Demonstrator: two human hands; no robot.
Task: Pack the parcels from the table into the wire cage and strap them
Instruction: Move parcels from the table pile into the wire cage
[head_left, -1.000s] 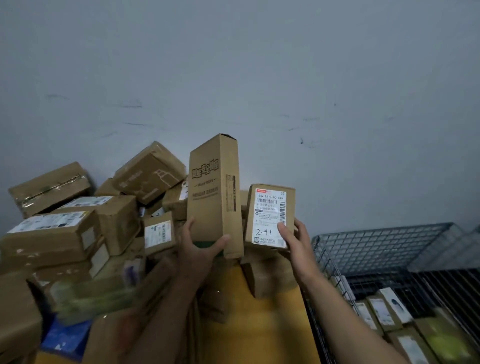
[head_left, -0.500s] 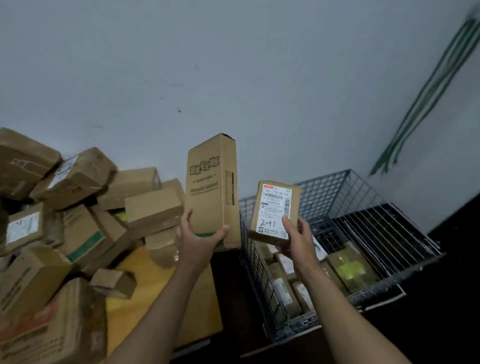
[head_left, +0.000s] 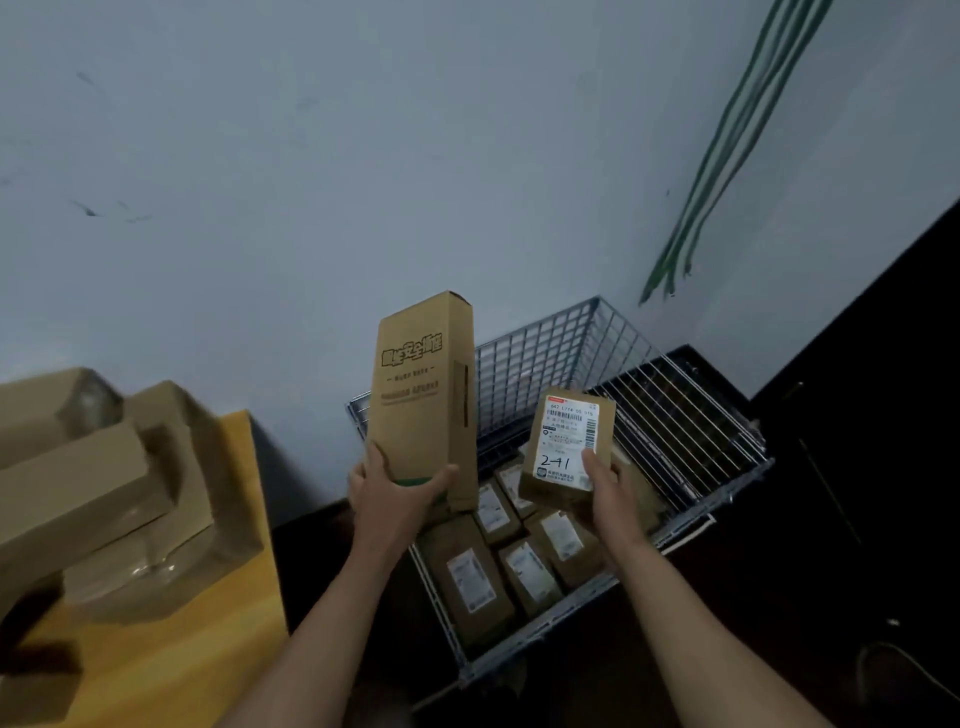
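Two parcels are in hand at once. The left grip (head_left: 395, 493) is curled round the foot of a tall carton (head_left: 423, 395) and holds it upright. The right grip (head_left: 605, 493) pinches a small labelled parcel (head_left: 569, 444), thumb pressed on its label.

A second ago both loads were raised in front of the heap. Half a second ago they had only reached the edge of the wire cage (head_left: 530, 364). Now the small parcel hangs over the cage's inside, and the tall carton hangs over its left wall.

Directly beneath both grips, packed parcels (head_left: 470, 577) lie flat on the cage floor, labels up. Well to the left of the left grip is the yellow surface (head_left: 171, 670), where the remaining pile (head_left: 78, 493) is blurred.

The carry looks finished, so lowering comes next. The upright carton will probably need laying on its side to sit among the flat ones. Strapping is still far off, with that pile left to move.
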